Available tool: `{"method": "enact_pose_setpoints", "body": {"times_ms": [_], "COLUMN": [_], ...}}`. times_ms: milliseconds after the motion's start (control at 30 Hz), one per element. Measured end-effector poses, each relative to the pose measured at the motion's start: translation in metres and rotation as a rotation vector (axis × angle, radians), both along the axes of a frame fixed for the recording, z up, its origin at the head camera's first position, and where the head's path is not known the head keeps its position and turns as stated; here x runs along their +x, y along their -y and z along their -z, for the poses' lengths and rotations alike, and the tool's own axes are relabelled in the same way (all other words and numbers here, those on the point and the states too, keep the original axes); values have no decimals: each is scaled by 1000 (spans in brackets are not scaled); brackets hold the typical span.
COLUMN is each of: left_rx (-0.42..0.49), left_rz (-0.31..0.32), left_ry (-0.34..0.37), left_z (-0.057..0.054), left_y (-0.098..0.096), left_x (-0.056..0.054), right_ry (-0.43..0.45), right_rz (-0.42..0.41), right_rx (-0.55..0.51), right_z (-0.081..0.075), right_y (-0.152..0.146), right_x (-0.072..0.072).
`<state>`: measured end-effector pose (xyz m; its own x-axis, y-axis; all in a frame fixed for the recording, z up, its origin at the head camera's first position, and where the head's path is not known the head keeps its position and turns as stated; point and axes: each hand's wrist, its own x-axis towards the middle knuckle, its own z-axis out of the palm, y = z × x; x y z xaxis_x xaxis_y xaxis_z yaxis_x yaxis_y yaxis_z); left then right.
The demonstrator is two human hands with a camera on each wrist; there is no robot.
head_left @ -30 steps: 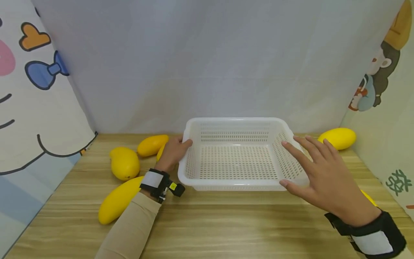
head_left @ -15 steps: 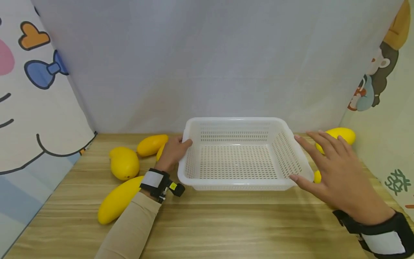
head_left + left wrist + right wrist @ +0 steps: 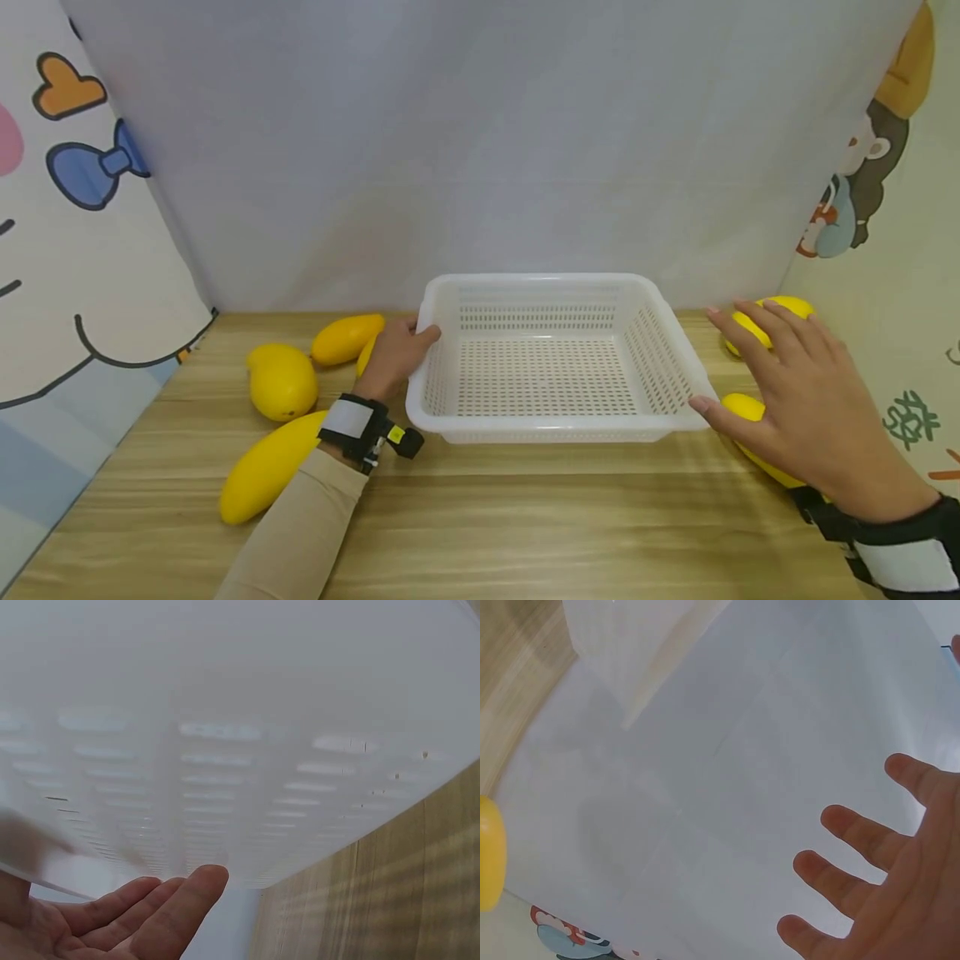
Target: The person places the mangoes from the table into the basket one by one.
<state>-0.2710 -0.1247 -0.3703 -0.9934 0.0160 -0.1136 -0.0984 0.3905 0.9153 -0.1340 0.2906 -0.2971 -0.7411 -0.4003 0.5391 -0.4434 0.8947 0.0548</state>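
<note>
A white perforated plastic basket [image 3: 546,423] stands on the wooden table with nothing inside it. My left hand [image 3: 397,354] holds its left rim, thumb over the edge; in the left wrist view the fingers [image 3: 180,907] lie under the slotted side wall. Off the basket's right side, my right hand [image 3: 813,408] hovers with its fingers spread and nothing in them. Its thumb tip overlaps the basket's front right corner in the head view. Beyond and below that hand lie two yellow mangoes, the far one [image 3: 795,307] and the near one [image 3: 744,407], both partly hidden.
Left of the basket are several more mangoes: a round one [image 3: 283,383], a long one [image 3: 270,467], a small one [image 3: 347,339], and one [image 3: 365,354] mostly behind my left hand. A grey cloth wall [image 3: 480,150] closes off the back; printed panels flank both sides of the table [image 3: 525,525].
My right hand has moved right, away from the basket's right rim, uncovering more of it and of the near right mango. The left hand keeps its hold, and the basket stays put.
</note>
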Motion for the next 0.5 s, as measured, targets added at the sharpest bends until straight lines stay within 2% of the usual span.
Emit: {"method": "enact_pose_setpoints", "body": {"times_ms": [267,500], "left_rx": [-3,1], "left_rz": [12,26], "left_ry": [0,-22], "left_z": [-2,0], "left_y": [0,0], "left_x": [2,2], "right_ry": [-38,-31], "right_rz": [5,25], "right_rx": [8,9], "right_z": [0,1], "right_y": [-9,-14], "right_x": [2,5]}}
